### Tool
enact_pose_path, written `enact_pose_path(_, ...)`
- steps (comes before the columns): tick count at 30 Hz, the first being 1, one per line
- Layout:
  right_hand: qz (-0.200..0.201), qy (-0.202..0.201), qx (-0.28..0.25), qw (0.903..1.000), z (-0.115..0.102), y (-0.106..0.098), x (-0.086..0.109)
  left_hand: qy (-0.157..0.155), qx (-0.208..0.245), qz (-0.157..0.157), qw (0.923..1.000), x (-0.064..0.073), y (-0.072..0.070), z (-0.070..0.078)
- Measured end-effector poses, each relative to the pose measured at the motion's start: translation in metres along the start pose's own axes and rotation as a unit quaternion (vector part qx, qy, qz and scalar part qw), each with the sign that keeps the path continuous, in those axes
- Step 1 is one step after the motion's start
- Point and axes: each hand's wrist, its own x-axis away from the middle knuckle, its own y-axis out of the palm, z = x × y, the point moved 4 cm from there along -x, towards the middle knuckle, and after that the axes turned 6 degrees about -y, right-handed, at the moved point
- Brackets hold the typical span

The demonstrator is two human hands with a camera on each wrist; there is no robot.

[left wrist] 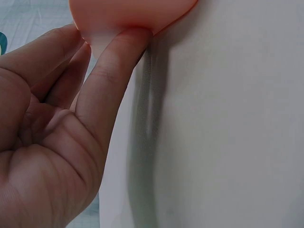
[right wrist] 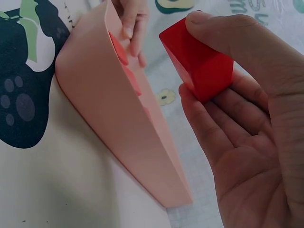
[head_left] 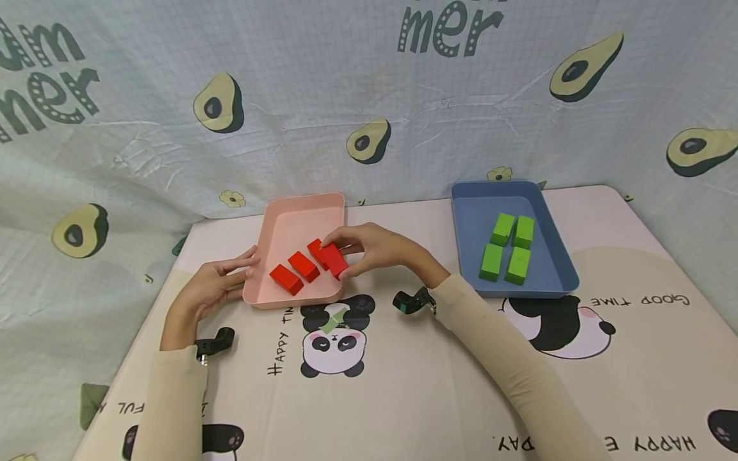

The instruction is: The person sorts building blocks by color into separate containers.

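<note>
My right hand [head_left: 377, 246] pinches a red block [right wrist: 202, 57] between thumb and fingers, above the right wall of a pink tray [head_left: 302, 214]. In the head view this block overlaps another red block [head_left: 316, 248] in the tray. Two more red blocks, one in the middle [head_left: 303, 266] and one on the left [head_left: 286, 279], lie slanted in a row inside. My left hand [head_left: 210, 288] touches the tray's left side with extended fingers. The left wrist view shows its thumb [left wrist: 116, 66] against the tray's outer wall.
To the right stands a blue tray [head_left: 469, 224] with several green blocks [head_left: 503, 228] in it. A cloth printed with pandas [head_left: 333, 351] covers the table. Behind it hangs a sheet with avocado prints [head_left: 369, 141]. Both wrists wear dark camera mounts [head_left: 216, 343].
</note>
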Motion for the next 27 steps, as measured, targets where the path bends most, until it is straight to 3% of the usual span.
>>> enact_pose_path(10,-0.007,0.015,0.018,0.9997,0.000,0.000,-0.006,-0.004,0.006,-0.006,1.0000,0.001,0.000,0.001)
enact_pose_path(18,-0.036,0.024,0.021,0.9988,0.001,0.004,-0.013,0.003,0.008,-0.004,1.0000,0.000,-0.002,-0.001)
enact_pose_path(27,-0.067,0.036,0.073,0.9944,0.003,0.005,-0.020,-0.003,0.010,-0.005,0.9999,-0.001,-0.002,-0.001)
